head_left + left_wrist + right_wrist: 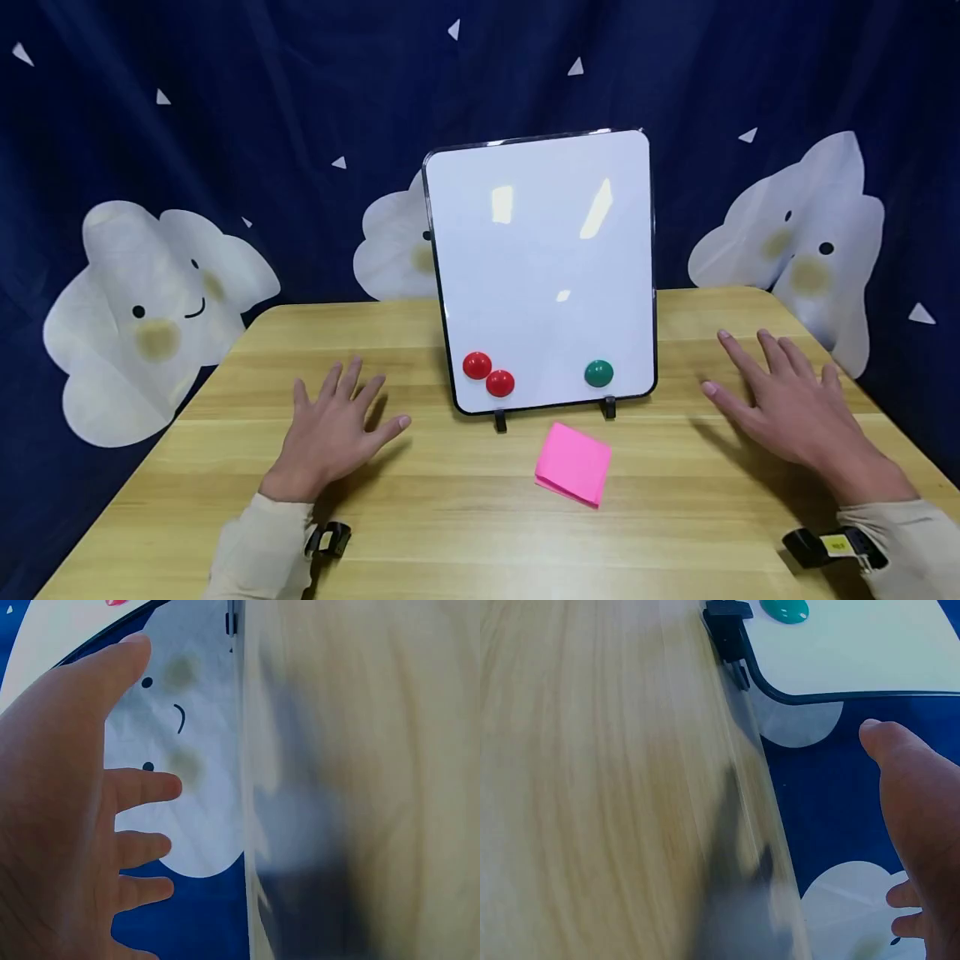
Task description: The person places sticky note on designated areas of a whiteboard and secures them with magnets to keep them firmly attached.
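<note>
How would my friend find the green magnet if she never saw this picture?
Find the whiteboard standing on the wooden table. Look along its bottom edge to the right corner, above the pink sticky notes. The green magnet sits alone there, while the two red magnets huddle at the left.

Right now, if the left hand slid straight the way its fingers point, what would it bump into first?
Probably nothing on the table: the left hand points just left of the whiteboard, toward the far edge and the blue curtain. Depth is unclear.
</note>
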`<state>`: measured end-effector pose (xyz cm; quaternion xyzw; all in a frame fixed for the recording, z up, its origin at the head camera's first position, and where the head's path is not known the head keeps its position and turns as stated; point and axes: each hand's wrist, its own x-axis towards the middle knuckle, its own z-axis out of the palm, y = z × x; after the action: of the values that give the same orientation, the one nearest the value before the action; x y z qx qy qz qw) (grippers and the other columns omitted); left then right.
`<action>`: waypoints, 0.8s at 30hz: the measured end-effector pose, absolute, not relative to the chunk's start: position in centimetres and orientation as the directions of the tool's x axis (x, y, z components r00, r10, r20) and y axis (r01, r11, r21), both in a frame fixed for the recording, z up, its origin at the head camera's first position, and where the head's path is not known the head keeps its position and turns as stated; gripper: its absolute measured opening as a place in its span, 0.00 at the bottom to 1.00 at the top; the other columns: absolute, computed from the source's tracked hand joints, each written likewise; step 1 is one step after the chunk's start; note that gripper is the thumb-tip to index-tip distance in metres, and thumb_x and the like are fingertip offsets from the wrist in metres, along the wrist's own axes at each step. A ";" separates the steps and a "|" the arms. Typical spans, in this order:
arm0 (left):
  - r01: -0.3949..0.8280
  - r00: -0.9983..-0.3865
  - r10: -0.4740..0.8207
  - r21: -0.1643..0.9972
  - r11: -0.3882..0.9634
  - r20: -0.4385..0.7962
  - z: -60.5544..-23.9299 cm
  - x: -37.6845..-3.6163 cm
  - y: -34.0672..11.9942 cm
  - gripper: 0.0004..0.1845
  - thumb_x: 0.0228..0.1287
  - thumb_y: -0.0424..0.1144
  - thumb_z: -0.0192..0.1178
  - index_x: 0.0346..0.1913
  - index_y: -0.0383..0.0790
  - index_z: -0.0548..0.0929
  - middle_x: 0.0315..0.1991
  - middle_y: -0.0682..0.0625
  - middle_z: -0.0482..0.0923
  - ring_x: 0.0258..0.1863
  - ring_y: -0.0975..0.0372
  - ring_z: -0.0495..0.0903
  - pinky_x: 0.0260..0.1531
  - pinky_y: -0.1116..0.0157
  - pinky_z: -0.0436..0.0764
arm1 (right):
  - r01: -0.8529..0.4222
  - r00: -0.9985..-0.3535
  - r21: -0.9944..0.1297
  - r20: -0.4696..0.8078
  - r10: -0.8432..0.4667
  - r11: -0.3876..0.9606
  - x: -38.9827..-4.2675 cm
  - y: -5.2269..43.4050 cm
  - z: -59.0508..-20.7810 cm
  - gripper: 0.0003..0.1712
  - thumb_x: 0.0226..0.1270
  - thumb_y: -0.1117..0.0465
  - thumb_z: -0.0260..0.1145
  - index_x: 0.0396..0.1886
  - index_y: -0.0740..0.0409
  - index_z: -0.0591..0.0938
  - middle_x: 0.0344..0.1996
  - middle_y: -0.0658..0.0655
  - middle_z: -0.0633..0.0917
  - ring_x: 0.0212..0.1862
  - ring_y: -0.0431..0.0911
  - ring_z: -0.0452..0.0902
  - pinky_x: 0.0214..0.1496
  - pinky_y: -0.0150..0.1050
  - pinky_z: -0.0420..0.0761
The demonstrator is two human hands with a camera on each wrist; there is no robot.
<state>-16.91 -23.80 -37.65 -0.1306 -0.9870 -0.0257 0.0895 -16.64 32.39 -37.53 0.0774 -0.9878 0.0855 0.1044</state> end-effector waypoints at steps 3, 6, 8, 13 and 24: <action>0.273 -0.945 0.264 0.021 0.962 0.191 -37.9 -16.8 -23.8 0.47 0.63 0.78 0.41 0.66 0.44 0.78 0.72 0.36 0.64 0.70 0.40 0.62 0.60 0.26 0.52 | -0.178 -0.961 -0.158 0.238 -0.138 0.971 -16.7 32.3 -37.7 0.47 0.73 0.34 0.53 0.82 0.44 0.48 0.70 0.80 0.57 0.70 0.75 0.49 0.57 0.81 0.46; 0.289 -0.942 0.279 0.027 0.957 0.188 -38.0 -16.8 -23.6 0.45 0.64 0.78 0.41 0.63 0.44 0.81 0.69 0.38 0.69 0.67 0.42 0.69 0.58 0.30 0.62 | -0.195 -0.949 -0.164 0.279 -0.144 0.967 -16.7 32.3 -37.8 0.46 0.74 0.36 0.54 0.82 0.48 0.50 0.66 0.80 0.62 0.67 0.75 0.54 0.58 0.77 0.51; 0.296 -0.942 0.285 0.036 0.955 0.176 -38.1 -16.8 -23.5 0.44 0.65 0.77 0.41 0.62 0.44 0.81 0.67 0.38 0.71 0.65 0.43 0.70 0.57 0.33 0.67 | -0.204 -0.942 -0.173 0.301 -0.145 0.963 -16.8 32.2 -37.8 0.45 0.73 0.37 0.55 0.81 0.49 0.52 0.65 0.80 0.65 0.66 0.74 0.57 0.59 0.74 0.53; 0.301 -0.944 0.288 0.059 0.952 0.160 -37.9 -16.6 -23.5 0.43 0.66 0.76 0.42 0.62 0.44 0.82 0.66 0.39 0.73 0.63 0.43 0.74 0.52 0.38 0.75 | -0.211 -0.941 -0.195 0.306 -0.145 0.958 -16.8 31.9 -37.8 0.45 0.73 0.37 0.56 0.81 0.49 0.54 0.63 0.78 0.68 0.64 0.74 0.60 0.58 0.73 0.55; 0.380 -0.900 0.364 0.022 0.925 0.241 -37.8 -16.3 -23.2 0.27 0.70 0.59 0.59 0.56 0.39 0.85 0.57 0.39 0.80 0.54 0.45 0.81 0.44 0.45 0.81 | -0.208 -0.954 -0.228 0.260 -0.146 0.951 -16.7 31.1 -37.9 0.42 0.75 0.38 0.54 0.81 0.47 0.55 0.61 0.77 0.71 0.57 0.75 0.70 0.49 0.72 0.66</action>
<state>-16.31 -23.24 -37.83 -0.1911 -0.9740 -0.0343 0.1170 -16.67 31.09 -37.87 0.0904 -0.9803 0.1274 0.1210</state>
